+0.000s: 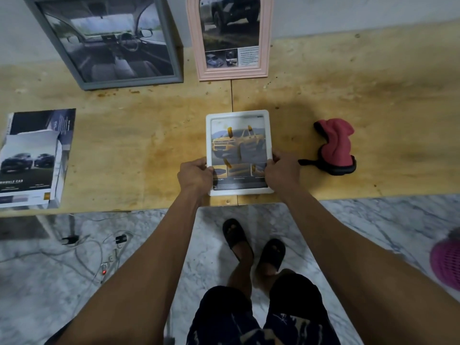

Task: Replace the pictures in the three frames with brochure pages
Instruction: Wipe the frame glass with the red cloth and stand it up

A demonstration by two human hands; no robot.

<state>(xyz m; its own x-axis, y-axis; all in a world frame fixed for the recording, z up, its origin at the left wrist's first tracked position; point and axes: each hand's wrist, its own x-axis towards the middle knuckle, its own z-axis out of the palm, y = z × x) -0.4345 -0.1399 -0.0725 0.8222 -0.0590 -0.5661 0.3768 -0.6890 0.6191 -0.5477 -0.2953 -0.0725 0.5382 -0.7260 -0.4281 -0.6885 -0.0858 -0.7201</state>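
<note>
A white frame lies flat near the front edge of the wooden table, with a yellow-truck brochure page showing inside it. My left hand grips its lower left side and my right hand grips its lower right side. A grey frame holding a car-interior page leans on the wall at the back left. Beside it stands a pink arched frame with a dark-truck page. A stack of brochure pages lies at the table's left end.
A pink and black cloth lies on the table right of the white frame. Cables and plugs trail on the marble floor at the left. A pink basket sits at the right edge. My feet stand under the table edge.
</note>
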